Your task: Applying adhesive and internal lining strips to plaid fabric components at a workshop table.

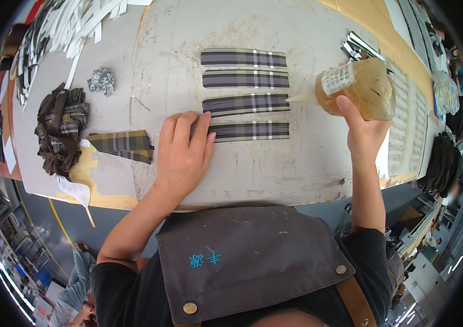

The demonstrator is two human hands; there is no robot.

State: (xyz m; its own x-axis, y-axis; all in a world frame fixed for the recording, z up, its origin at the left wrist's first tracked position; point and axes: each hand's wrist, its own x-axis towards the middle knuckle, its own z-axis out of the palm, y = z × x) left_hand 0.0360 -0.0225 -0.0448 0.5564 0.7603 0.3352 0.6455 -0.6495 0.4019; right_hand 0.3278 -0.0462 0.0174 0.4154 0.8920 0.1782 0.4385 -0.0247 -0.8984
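Four plaid fabric strips in purple-grey, black and white lie crosswise in a column: a top strip (pixel 237 58), a second strip (pixel 237 79), a third strip (pixel 245 104) and a lowest strip (pixel 250 131). My left hand (pixel 178 152) lies at the left ends of the lower two, fingers stretched out, fingertips touching them. In my right hand (pixel 367 131) is a clear squeeze bottle (pixel 376 90) of amber liquid, tipped sideways with fingers wrapped round it. Its pale nozzle points left, the tip at the right end of the third strip.
Left of my hand sit a folded plaid piece (pixel 122 143) and a tied bundle of plaid strips (pixel 62 128). A crumpled patterned scrap (pixel 101 81) lies beyond. White strips (pixel 87 24) pile at the far left; dark and white strips (pixel 359 48) lie behind the bottle.
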